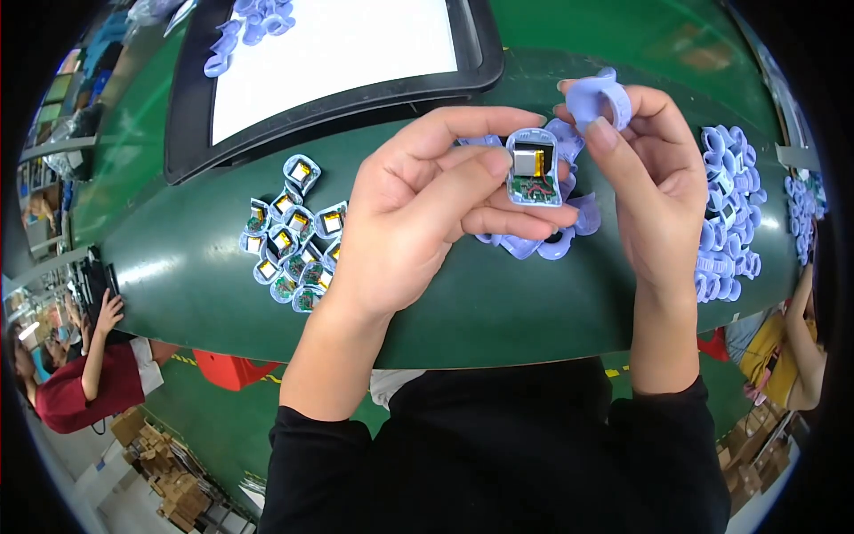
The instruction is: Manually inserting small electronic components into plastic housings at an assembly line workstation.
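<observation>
Between the thumb and fingers of my left hand [418, 191] is a small light-blue casing [535, 169], its inside facing up. A silver battery with yellow tape and a green circuit board show within it. My right hand [654, 173] pinches a lavender plastic ring-shaped shell [598, 98] a little higher and to the right, apart from the casing. Behind and below the hands lies a loose pile of lavender shells [556, 242], partly hidden by my left fingers. To the left of my left wrist sits a cluster of casings with batteries and boards [298, 236].
A black-rimmed tray [356, 109] with a white bottom stands at the far left, holding several lavender shells [262, 20]. Stacked lavender shells [729, 214] line the right side of the green table [498, 311]. Other people are at both sides; a red stool [229, 369] is below the edge.
</observation>
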The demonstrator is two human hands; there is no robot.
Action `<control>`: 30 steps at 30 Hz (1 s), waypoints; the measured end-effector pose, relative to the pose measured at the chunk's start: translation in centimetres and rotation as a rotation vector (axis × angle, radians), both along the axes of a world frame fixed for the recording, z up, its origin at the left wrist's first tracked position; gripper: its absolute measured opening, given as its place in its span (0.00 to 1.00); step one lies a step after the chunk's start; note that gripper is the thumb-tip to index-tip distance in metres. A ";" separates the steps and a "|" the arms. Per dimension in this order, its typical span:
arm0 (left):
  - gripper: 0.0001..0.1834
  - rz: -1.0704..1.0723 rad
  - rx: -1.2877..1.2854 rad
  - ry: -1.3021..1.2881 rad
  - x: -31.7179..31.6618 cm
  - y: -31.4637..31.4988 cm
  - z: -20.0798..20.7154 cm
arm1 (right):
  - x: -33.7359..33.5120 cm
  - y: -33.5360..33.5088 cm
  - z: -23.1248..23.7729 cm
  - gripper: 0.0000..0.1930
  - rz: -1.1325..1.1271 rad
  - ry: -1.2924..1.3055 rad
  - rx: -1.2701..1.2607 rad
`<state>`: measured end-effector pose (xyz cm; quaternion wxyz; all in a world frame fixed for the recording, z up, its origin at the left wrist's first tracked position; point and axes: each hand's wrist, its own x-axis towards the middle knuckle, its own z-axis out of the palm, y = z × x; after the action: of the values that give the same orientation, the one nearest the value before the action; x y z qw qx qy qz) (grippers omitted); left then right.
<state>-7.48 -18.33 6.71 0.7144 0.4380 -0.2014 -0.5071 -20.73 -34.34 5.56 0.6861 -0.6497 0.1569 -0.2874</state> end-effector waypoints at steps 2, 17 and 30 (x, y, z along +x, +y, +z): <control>0.19 -0.003 0.003 0.001 0.1 0.0 0.1 | -0.1 -0.3 -0.1 0.10 0.021 0.001 0.042; 0.12 0.067 -0.030 -0.211 0.0 0.3 -0.9 | -0.6 0.1 -0.3 0.10 0.182 0.011 0.126; 0.18 0.026 -0.075 0.067 -0.1 0.0 -0.4 | 0.0 -0.2 -0.3 0.21 0.156 -0.017 0.185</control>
<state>-7.56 -18.32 6.35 0.7430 0.3965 -0.1906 -0.5043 -20.74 -34.59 5.27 0.7646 -0.5914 0.1259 -0.2232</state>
